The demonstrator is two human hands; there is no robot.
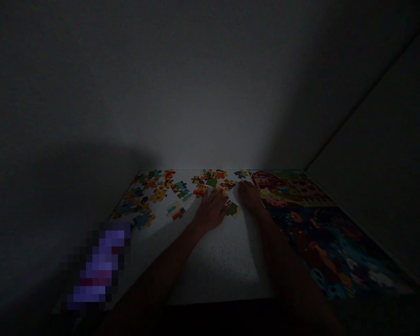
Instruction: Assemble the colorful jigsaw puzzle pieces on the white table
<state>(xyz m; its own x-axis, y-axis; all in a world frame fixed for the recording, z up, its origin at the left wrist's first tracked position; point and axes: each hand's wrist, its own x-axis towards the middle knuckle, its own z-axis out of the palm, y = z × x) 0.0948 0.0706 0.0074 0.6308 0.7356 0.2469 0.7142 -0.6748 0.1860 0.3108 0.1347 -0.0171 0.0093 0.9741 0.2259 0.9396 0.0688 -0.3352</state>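
Note:
My left hand (212, 212) lies over the middle of the white table (213, 266), its fingers stretched out on a cluster of jigsaw puzzle pieces (200, 190). Close to its right side is a green and cream puzzle piece (233, 208). My right hand (248, 193) rests on the table to the right of the cluster, beside the barn picture (276, 186). Its fingers are curled together, and what they hold, if anything, is hidden. A blue and brown puzzle piece (241, 174) lies just behind it.
More loose puzzle pieces (136, 205) are scattered on the left, with a pale one (175, 210) nearer. A dark sea-animal picture (322, 252) covers the right side. At the left edge is a blurred purple object (100, 266). A wall (210, 102) rises behind; the light is dim.

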